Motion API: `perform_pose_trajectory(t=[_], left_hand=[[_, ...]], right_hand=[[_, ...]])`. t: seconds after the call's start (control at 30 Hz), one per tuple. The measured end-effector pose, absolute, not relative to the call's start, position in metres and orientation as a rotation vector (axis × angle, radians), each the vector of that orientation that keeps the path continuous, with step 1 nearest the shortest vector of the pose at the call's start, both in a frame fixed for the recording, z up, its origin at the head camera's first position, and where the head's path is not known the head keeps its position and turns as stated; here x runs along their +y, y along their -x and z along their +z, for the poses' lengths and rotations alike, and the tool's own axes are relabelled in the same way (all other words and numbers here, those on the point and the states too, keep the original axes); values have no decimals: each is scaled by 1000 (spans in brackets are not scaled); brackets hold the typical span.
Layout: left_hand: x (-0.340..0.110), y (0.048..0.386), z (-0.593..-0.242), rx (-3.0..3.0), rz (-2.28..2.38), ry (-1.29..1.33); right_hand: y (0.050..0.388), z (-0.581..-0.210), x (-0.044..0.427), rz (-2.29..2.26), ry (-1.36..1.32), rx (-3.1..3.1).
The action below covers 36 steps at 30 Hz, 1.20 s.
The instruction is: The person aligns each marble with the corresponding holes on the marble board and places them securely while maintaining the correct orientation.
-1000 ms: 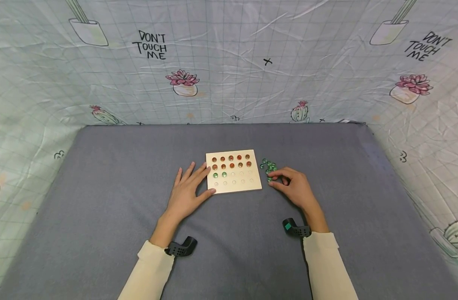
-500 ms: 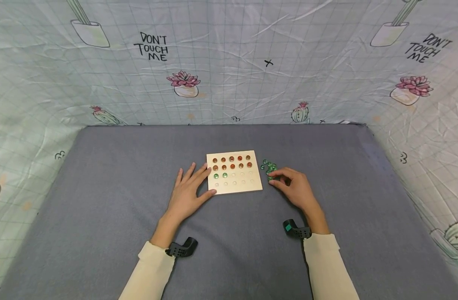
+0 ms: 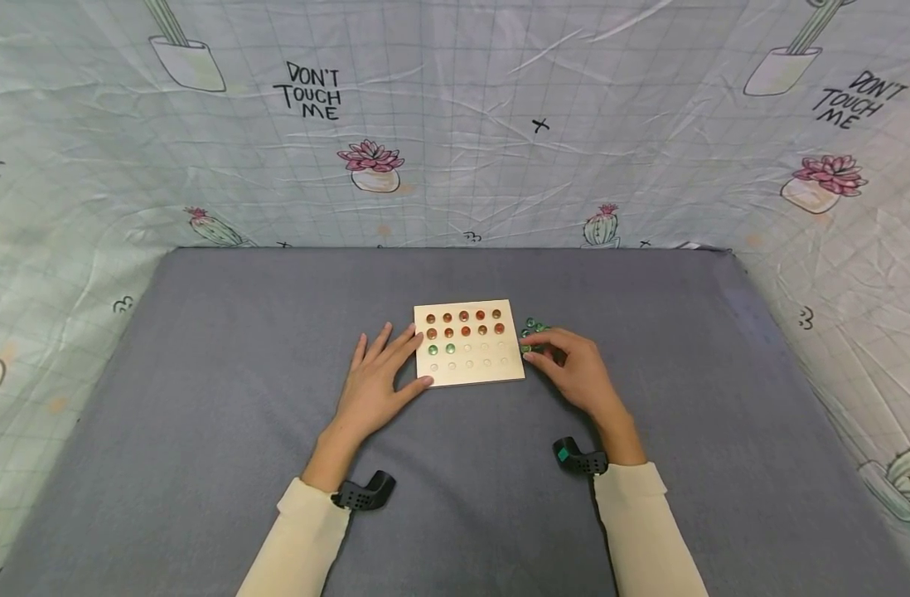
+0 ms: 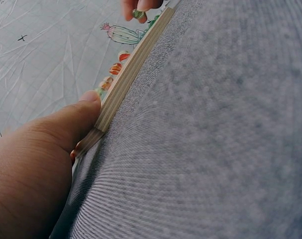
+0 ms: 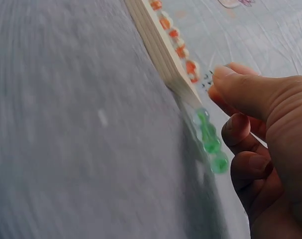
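A pale wooden board [image 3: 473,377] with rows of round hollows lies on the grey cloth. Orange-red glass marbles [image 3: 464,316] fill its two far rows, and two green marbles [image 3: 451,348] sit at the left of the third row. My left hand [image 3: 373,394] rests at the board's left edge, fingers spread, thumb on the near corner. Just off the right edge, my right hand [image 3: 578,373] pinches a green marble [image 4: 137,14] between thumb and fingertips, plainest in the left wrist view. Loose green marbles [image 5: 212,144] lie beside the board, partly hidden by that hand in the head view.
Grey cloth [image 3: 239,348] covers the tabletop around the board. A patterned fabric backdrop [image 3: 455,124] rises behind the table and along both sides. Each wrist wears a black camera band, such as the left band [image 3: 365,491].
My right hand has lifted a green marble from the loose pile and shifted left, towards the board's right edge. The left hand stays in place on the board.
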<state>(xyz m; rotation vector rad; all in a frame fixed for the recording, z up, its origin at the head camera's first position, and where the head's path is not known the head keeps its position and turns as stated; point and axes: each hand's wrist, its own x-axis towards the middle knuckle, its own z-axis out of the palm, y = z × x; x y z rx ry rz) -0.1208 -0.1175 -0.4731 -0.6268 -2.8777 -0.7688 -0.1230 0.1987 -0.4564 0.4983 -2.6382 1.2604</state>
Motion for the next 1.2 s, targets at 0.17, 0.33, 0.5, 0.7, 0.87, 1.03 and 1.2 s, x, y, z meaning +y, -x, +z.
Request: perform_pose_trajectory(t=[0.17,0.33,0.5,0.7,0.87,1.03,1.2], left_hand=[[-117,121,-473,-2878,-767,625],[-117,120,-474,-2873,-763,636],[-117,119,-473,-2872,-769,643],[-117,120,-473,-2873,-767,640],[-117,120,-472,-2871,-768,632],[-117,119,-472,-2875,-770,630],[-117,120,-472,-2876,-764,625]], right_hand=[[128,-459,186,1286,-536,-2635],[130,-458,176,1320,-555,-2616],[133,-458,165,1331,-555,-2588],[134,-460,150,1322,-509,-2570],[134,-461,139,1308,-458,-2570],[134,-459,130,1304,-450,-2579],[136,-460,125,1273,-487,-2591]])
